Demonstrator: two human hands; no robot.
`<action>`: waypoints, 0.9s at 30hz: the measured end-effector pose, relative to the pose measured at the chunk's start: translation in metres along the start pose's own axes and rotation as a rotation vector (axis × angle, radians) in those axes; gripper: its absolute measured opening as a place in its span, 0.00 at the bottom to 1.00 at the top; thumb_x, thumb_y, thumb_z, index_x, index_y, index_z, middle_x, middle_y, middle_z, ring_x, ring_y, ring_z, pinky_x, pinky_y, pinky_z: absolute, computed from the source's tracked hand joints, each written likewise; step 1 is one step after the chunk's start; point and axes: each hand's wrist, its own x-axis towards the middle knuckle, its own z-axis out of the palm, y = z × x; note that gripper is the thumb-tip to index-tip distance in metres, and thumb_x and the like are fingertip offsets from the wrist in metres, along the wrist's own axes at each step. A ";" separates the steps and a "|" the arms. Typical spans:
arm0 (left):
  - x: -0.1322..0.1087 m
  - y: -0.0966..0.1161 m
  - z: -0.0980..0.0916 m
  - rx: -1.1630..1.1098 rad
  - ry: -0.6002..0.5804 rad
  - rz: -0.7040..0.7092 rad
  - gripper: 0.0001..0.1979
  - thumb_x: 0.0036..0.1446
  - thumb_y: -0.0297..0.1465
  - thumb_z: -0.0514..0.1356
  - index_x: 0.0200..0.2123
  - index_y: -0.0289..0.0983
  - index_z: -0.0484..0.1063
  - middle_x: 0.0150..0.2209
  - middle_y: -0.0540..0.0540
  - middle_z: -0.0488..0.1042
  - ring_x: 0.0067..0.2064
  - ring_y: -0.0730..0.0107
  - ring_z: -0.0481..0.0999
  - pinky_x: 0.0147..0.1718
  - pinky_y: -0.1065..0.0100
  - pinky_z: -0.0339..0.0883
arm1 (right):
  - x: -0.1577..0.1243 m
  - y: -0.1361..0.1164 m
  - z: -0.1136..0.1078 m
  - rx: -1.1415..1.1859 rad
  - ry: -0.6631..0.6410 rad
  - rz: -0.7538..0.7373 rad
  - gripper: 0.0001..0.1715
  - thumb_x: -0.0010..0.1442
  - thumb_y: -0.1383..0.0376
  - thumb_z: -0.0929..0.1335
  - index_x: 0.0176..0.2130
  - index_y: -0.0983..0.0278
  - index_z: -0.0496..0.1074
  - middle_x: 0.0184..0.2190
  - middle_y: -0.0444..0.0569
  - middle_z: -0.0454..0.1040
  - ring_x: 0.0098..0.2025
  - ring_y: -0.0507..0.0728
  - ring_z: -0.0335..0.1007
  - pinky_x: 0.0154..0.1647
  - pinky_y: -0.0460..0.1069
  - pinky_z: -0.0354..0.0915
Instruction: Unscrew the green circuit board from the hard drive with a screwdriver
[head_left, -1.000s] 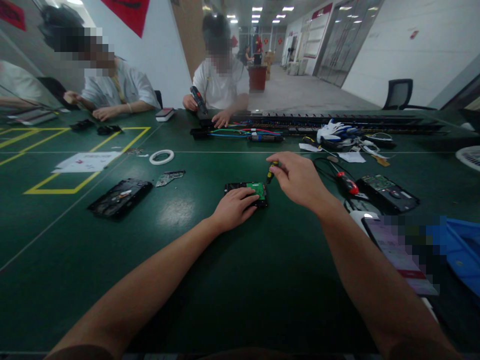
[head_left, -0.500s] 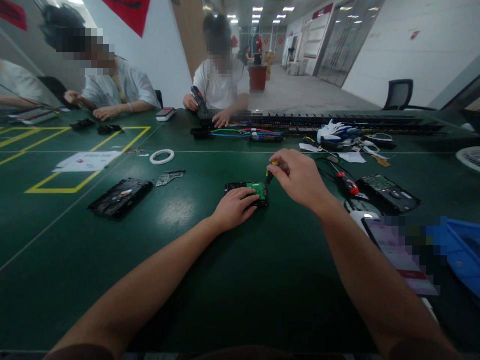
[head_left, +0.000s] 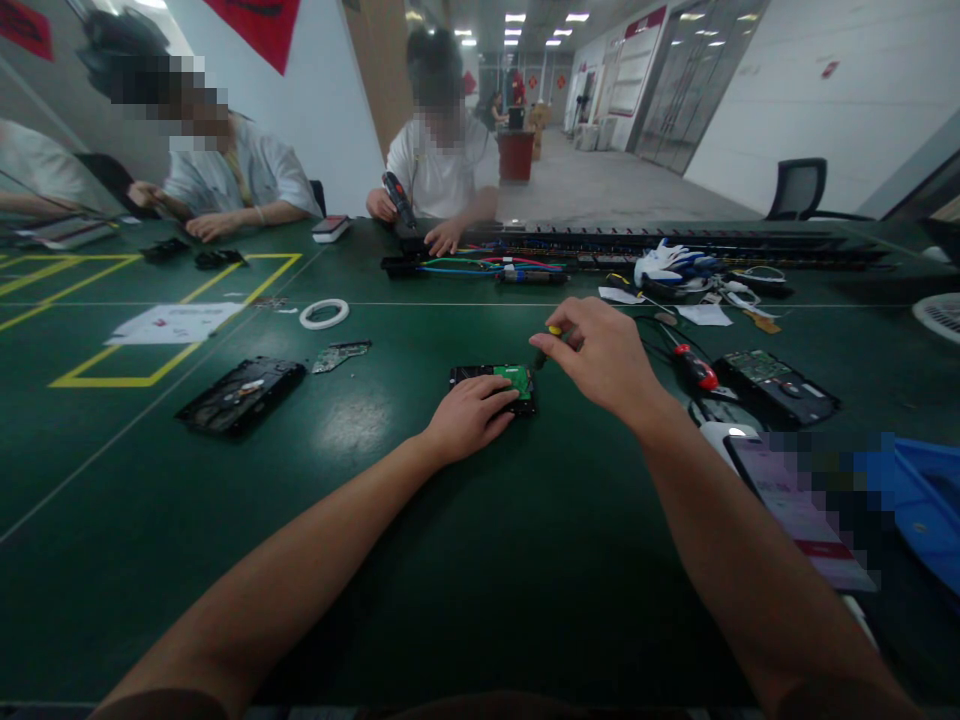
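Near the middle of the green table lies a hard drive [head_left: 472, 373], its green circuit board [head_left: 517, 378] facing up. My left hand [head_left: 471, 415] holds it down, fingers across the board and thumb by the near edge. My right hand [head_left: 596, 350] pinches a small screwdriver [head_left: 541, 352] with a yellow-and-dark handle, tilted at the drive's right end. Its tip is too small to make out, so I cannot tell whether it touches a screw.
To the left are another drive [head_left: 240, 395], a loose circuit board [head_left: 341, 355] and a tape roll [head_left: 324, 314]. A red-and-black screwdriver [head_left: 696, 368], another drive [head_left: 780, 387], a phone [head_left: 806, 510] and a blue bin [head_left: 926, 500] lie right. Across the table, a co-worker [head_left: 442, 170] holds a power screwdriver [head_left: 399, 200].
My right fingers have shifted slightly on the screwdriver, and its handle leans a little differently. My left hand and the hard drive have stayed in place.
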 end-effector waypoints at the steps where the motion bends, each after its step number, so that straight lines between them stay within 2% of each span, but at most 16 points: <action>1: 0.000 0.000 0.000 0.000 0.003 0.000 0.19 0.69 0.37 0.60 0.61 0.41 0.73 0.61 0.39 0.73 0.63 0.53 0.73 0.61 0.46 0.70 | 0.000 0.000 0.000 0.017 -0.009 -0.014 0.08 0.65 0.57 0.73 0.40 0.58 0.74 0.40 0.50 0.77 0.39 0.61 0.72 0.41 0.55 0.63; 3: 0.000 0.001 -0.001 0.002 0.007 -0.003 0.19 0.69 0.36 0.60 0.61 0.42 0.73 0.61 0.40 0.74 0.63 0.52 0.73 0.61 0.46 0.70 | 0.001 0.001 -0.001 0.048 -0.028 -0.038 0.06 0.66 0.61 0.71 0.44 0.58 0.76 0.43 0.51 0.79 0.41 0.61 0.73 0.44 0.56 0.65; 7: 0.000 0.002 -0.001 0.014 0.005 -0.008 0.19 0.69 0.36 0.60 0.61 0.41 0.73 0.61 0.40 0.74 0.62 0.52 0.74 0.61 0.46 0.71 | 0.001 -0.002 -0.002 0.074 -0.063 -0.067 0.13 0.66 0.67 0.68 0.50 0.58 0.77 0.47 0.52 0.80 0.43 0.62 0.75 0.48 0.57 0.66; 11: 0.000 0.003 -0.001 0.016 0.005 -0.013 0.18 0.69 0.37 0.60 0.60 0.40 0.74 0.61 0.39 0.74 0.62 0.52 0.74 0.61 0.46 0.71 | 0.000 -0.005 -0.003 0.094 -0.101 -0.057 0.17 0.65 0.71 0.66 0.51 0.59 0.77 0.48 0.52 0.82 0.43 0.62 0.77 0.49 0.59 0.68; 14: 0.001 0.004 -0.002 0.007 0.006 -0.009 0.18 0.69 0.36 0.60 0.60 0.41 0.74 0.61 0.39 0.74 0.62 0.53 0.74 0.60 0.46 0.71 | -0.001 -0.007 -0.004 0.127 -0.113 -0.055 0.20 0.65 0.72 0.64 0.52 0.59 0.77 0.50 0.51 0.82 0.47 0.63 0.78 0.53 0.59 0.69; 17: 0.001 0.004 -0.003 0.005 0.013 -0.009 0.18 0.69 0.36 0.60 0.60 0.41 0.74 0.60 0.40 0.75 0.62 0.52 0.74 0.60 0.47 0.71 | -0.001 -0.008 -0.004 0.134 -0.105 -0.057 0.21 0.67 0.71 0.62 0.53 0.59 0.77 0.51 0.52 0.81 0.50 0.63 0.77 0.55 0.59 0.68; 20: 0.001 0.004 -0.003 0.005 0.021 -0.012 0.18 0.69 0.36 0.61 0.60 0.40 0.74 0.61 0.39 0.74 0.61 0.52 0.75 0.60 0.46 0.71 | -0.001 -0.008 -0.006 0.093 -0.089 -0.066 0.17 0.67 0.70 0.64 0.50 0.59 0.78 0.50 0.53 0.81 0.51 0.64 0.76 0.54 0.59 0.67; 24: 0.000 0.002 -0.001 0.001 0.012 -0.003 0.18 0.69 0.36 0.61 0.60 0.41 0.74 0.61 0.39 0.74 0.62 0.52 0.74 0.61 0.47 0.71 | 0.000 -0.005 -0.004 0.050 -0.065 -0.046 0.07 0.67 0.63 0.69 0.45 0.60 0.77 0.43 0.53 0.80 0.44 0.63 0.75 0.45 0.57 0.66; 27: 0.000 0.002 -0.001 0.003 0.010 -0.002 0.19 0.69 0.36 0.60 0.60 0.41 0.74 0.61 0.40 0.74 0.62 0.52 0.74 0.61 0.47 0.71 | 0.000 -0.004 -0.003 0.013 -0.052 -0.019 0.09 0.65 0.58 0.72 0.40 0.60 0.74 0.38 0.52 0.78 0.39 0.62 0.73 0.41 0.55 0.64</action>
